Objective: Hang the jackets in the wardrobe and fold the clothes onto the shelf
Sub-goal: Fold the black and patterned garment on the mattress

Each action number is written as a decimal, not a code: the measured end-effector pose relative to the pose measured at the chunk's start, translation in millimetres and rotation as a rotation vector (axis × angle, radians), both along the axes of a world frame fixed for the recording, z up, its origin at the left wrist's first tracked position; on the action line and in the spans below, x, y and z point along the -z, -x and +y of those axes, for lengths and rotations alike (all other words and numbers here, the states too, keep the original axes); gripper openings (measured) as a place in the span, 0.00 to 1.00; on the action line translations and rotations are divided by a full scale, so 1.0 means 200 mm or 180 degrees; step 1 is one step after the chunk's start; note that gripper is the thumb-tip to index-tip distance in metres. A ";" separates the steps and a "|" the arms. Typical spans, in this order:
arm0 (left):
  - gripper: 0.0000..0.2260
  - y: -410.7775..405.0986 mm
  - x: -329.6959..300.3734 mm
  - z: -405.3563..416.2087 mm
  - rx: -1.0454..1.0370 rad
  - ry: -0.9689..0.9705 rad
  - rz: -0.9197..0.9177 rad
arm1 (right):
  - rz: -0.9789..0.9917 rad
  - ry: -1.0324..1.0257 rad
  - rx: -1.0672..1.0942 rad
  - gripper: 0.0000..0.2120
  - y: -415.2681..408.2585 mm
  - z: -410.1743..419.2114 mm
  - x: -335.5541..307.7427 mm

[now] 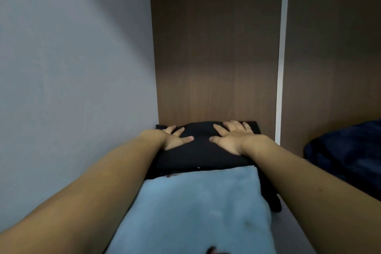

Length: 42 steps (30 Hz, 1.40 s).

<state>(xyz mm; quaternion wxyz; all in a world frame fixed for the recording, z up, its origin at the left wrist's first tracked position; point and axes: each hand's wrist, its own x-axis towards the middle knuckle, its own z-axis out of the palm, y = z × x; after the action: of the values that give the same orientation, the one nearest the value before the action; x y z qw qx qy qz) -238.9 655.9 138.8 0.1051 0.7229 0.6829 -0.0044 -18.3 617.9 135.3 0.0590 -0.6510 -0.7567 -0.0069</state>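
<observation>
Nearest me lies the light-blue folded cloth (pixel 198 208). Just beyond it, my left hand (pixel 175 137) and right hand (pixel 231 138), both spread flat, press the black folded garment (pixel 198 150) onto the shelf (pixel 296 231). Placing step; next I should release and withdraw gently.

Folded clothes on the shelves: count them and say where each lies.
3: black garment at the back under both hands, light blue one in front, dark navy one right of the divider. More may be hidden.
</observation>
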 end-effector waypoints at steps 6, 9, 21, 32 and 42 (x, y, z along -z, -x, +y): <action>0.40 -0.01 -0.01 0.02 -0.0016 -0.0011 0.0056 | 0.0019 -0.0013 0.0037 0.32 0.00 0.01 0.01; 0.39 -0.01 -0.04 0.00 -0.0022 -0.0027 0.0218 | 0.0008 0.0030 0.0023 0.32 0.00 0.00 -0.01; 0.31 -0.05 -0.50 -0.51 0.0131 -0.1285 0.0233 | 0.0436 -0.0542 0.0078 0.38 -0.18 -0.56 -0.39; 0.27 -0.33 -0.53 -1.33 0.0819 -0.2393 0.0042 | 0.0437 -0.0934 0.0148 0.36 -0.44 -1.45 -0.49; 0.26 -0.75 -0.35 -1.96 0.1563 -0.2592 -0.0047 | 0.0374 -0.0906 0.0685 0.28 -0.76 -2.19 -0.32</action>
<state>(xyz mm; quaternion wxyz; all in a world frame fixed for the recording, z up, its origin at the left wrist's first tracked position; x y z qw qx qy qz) -88.9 264.0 207.8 -0.1861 0.8453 0.4372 0.2441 133.0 179.1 199.4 0.1936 -0.7125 -0.6694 -0.0821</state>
